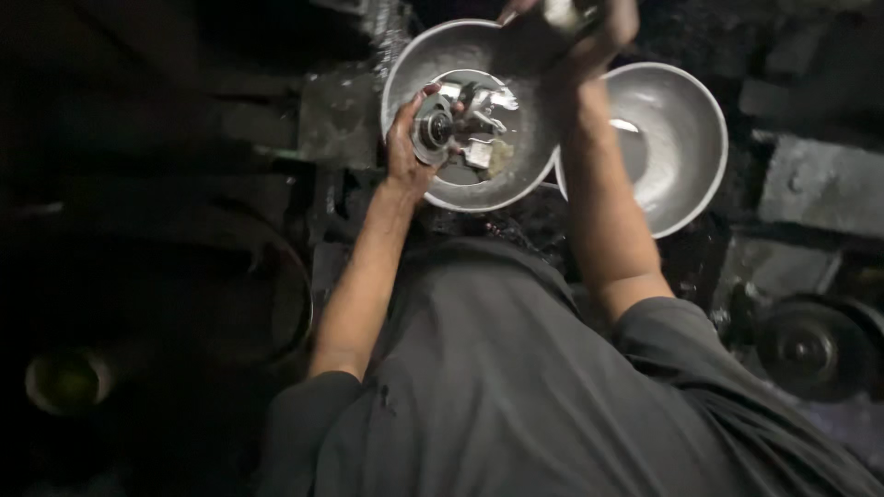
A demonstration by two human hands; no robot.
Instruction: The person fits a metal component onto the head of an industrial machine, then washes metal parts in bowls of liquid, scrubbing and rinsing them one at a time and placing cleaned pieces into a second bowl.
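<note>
Two steel bowls, upper centre of frame. Left hand [405,147] clamped on round metal part [433,129], held over nearer bowl [414,64], likely so drips fall among loose metal pieces [479,124] inside. Part's flat face toward camera; axis roughly along view line. Right hand [599,28] at top edge, closed on small shiny object [560,13], kind unclear. Second bowl [686,129] just right.

An empty shiny metal bowl [677,138] sits at about two o'clock, a dark round wheel [806,348] lies at four o'clock, a dim yellowish round cup [66,380] shows at eight o'clock, and a large dark ring [299,294] curves at nine o'clock.
</note>
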